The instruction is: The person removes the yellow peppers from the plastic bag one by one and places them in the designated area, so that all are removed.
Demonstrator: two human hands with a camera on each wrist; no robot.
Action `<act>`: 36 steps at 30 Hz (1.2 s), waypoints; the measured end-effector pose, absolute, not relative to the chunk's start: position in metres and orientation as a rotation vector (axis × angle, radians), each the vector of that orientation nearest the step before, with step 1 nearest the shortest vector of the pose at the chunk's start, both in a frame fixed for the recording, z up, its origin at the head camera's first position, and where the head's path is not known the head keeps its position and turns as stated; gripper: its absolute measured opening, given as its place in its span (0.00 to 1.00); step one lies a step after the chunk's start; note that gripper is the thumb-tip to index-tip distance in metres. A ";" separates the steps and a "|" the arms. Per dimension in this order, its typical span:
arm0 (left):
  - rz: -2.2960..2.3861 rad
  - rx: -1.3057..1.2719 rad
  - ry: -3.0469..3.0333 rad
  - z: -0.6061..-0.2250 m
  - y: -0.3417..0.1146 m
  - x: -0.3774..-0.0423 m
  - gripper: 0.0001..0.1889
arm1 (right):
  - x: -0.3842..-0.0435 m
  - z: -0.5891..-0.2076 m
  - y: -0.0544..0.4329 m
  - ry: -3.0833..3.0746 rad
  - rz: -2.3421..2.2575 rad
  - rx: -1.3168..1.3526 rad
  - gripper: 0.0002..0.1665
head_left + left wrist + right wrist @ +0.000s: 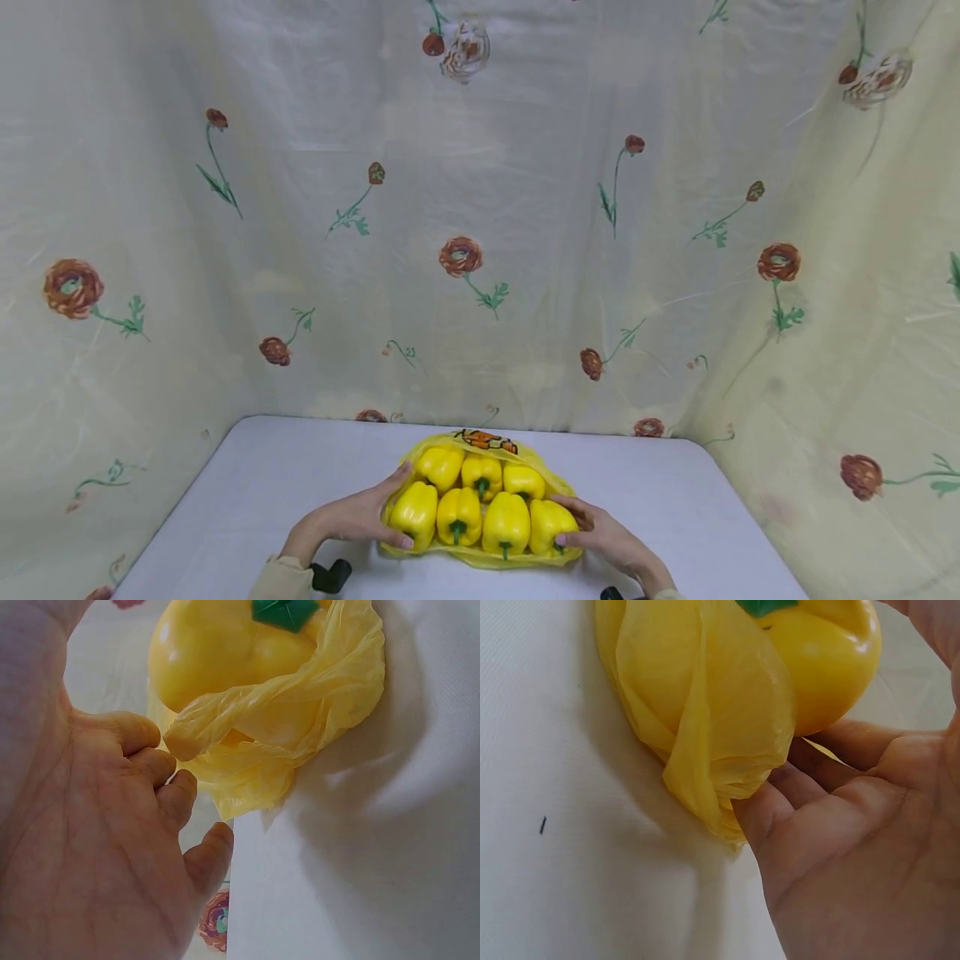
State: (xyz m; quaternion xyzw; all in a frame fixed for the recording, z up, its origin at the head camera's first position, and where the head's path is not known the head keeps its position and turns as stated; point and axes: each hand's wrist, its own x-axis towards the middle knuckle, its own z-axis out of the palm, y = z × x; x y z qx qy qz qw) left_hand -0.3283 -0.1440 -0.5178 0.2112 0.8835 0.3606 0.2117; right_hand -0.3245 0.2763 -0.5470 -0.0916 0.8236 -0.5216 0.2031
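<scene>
Several yellow bell peppers with green stems lie in two rows inside a thin yellow plastic bag. The bag lies on its side, its mouth toward me, with an orange print on top. My left hand holds the bag's left side, thumb by the front left pepper and fingers reaching up the side. On the other side my right hand grips the bag, its thumb on the front right pepper and fingers partly hidden behind. Both wrist views show crumpled bag film at the fingers.
The peppers and bag rest on a white table with rounded far corners. A flower-printed curtain hangs behind and along both sides. Dark straps show at the wrists. A small dark mark lies on the table in the right wrist view.
</scene>
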 end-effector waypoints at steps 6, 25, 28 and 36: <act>1.012 0.582 2.446 -0.517 -0.144 -0.327 0.62 | -0.324 -0.546 0.277 2.285 -1.440 -0.295 0.42; 0.998 0.589 2.458 -0.521 -0.146 -0.330 0.62 | -0.319 -0.529 0.271 2.345 -1.376 -0.318 0.43; 1.007 0.586 2.452 -0.521 -0.146 -0.330 0.62 | -0.319 -0.527 0.271 2.369 -1.352 -0.320 0.43; 1.011 0.571 2.440 -0.520 -0.146 -0.330 0.62 | -0.315 -0.518 0.275 2.348 -1.357 -0.376 0.43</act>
